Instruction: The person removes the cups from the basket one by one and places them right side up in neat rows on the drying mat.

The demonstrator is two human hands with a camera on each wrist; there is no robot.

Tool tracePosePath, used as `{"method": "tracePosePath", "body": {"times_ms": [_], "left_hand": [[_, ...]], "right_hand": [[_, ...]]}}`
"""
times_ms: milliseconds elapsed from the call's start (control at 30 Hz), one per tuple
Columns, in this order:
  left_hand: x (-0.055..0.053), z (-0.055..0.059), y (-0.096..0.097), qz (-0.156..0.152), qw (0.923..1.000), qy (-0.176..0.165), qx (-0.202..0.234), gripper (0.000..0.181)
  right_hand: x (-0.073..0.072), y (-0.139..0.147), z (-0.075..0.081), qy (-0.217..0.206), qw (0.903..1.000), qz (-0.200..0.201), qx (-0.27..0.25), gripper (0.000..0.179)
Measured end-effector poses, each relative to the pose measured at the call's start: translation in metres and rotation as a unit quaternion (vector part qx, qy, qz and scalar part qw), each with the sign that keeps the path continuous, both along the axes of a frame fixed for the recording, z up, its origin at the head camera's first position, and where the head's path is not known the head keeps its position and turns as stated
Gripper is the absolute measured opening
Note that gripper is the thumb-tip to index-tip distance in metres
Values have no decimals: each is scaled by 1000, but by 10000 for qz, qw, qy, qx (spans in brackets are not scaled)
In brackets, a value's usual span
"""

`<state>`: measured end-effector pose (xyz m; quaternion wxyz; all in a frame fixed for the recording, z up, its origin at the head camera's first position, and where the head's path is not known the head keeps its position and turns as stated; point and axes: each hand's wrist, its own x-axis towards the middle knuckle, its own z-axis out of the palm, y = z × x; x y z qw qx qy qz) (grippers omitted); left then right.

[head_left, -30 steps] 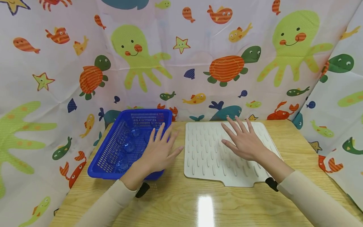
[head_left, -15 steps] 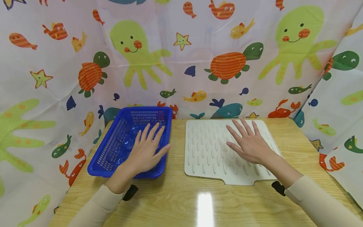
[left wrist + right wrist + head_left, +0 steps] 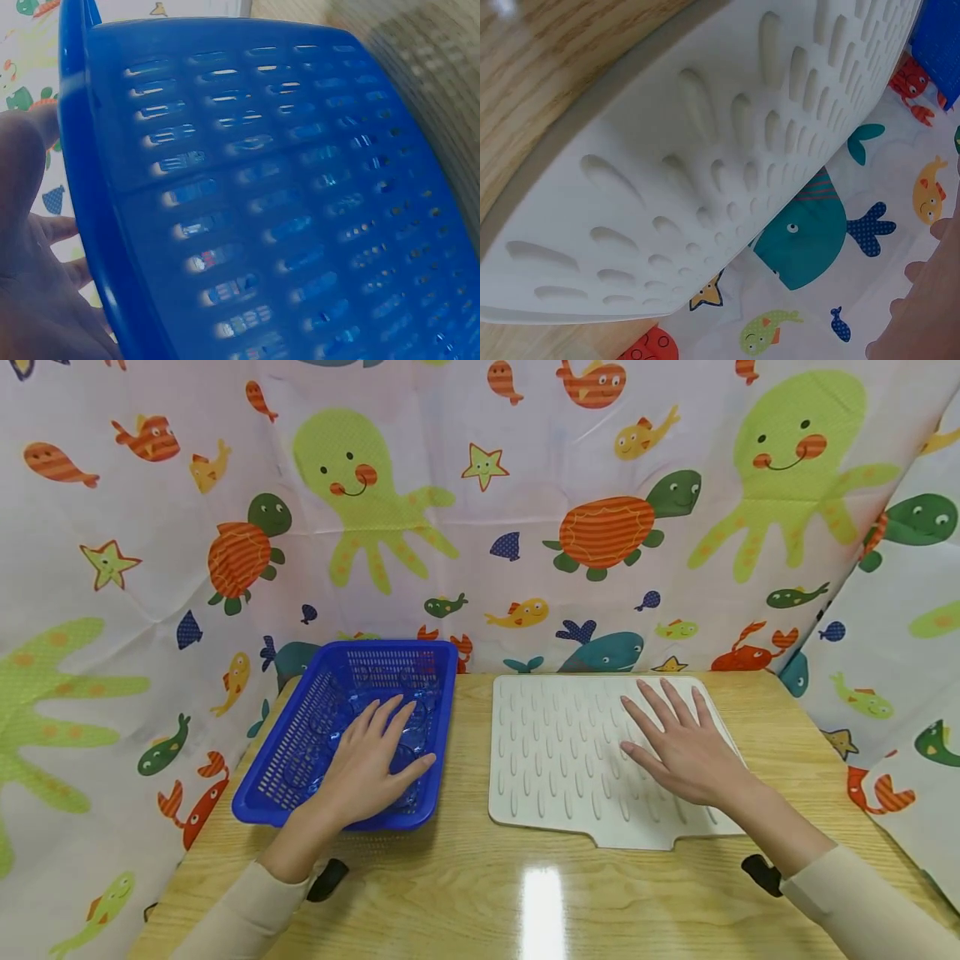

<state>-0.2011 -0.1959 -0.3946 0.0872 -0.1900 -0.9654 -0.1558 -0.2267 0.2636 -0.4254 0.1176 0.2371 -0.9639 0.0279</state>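
Note:
My left hand [image 3: 363, 772] hovers over the blue plastic basket [image 3: 447, 710], fingers extended and holding nothing. Several clear, rounded objects [image 3: 303, 768] lie in that basket; they look like glass, but their exact kind is hard to make out. In the left wrist view the slotted basket wall [image 3: 112, 157] fills most of the picture, with the left hand [image 3: 30, 262] at its left edge. Over the right part of a white ridged board [image 3: 551, 752], my right hand [image 3: 686, 760] is spread and holds nothing. The right wrist view shows the board's ridges [image 3: 697, 105] up close.
Both things stand on a light wooden table [image 3: 465, 877], with a strip of bare wood between them. Behind and at both sides hangs a white curtain [image 3: 465, 560] printed with sea animals. Dark wrist cameras [image 3: 327, 880] sit under the wrists.
My left hand has shifted left and slightly down, further over the basket. The right hand has moved right and a little down across the board. The basket and board have stayed put.

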Motion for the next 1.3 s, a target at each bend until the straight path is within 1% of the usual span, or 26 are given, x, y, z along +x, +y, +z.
{"method": "tracePosePath", "body": {"times_ms": [267, 433, 800, 1167, 1300], "left_hand": [[3, -1, -6, 43, 10000, 40, 22, 84], [4, -1, -9, 98, 9999, -66, 44, 84], [8, -3, -16, 111, 9995, -87, 285, 85], [8, -11, -22, 96, 9982, -338, 487, 85], [8, -13, -24, 96, 9974, -442, 563, 87]], "right_hand": [[6, 10, -2, 177, 9998, 57, -102, 70], [10, 17, -3, 131, 9998, 26, -127, 70], [20, 37, -7, 78, 9996, -153, -238, 72], [28, 55, -16, 47, 9991, -319, -293, 72], [33, 60, -21, -78, 9986, -430, -312, 73]]}}
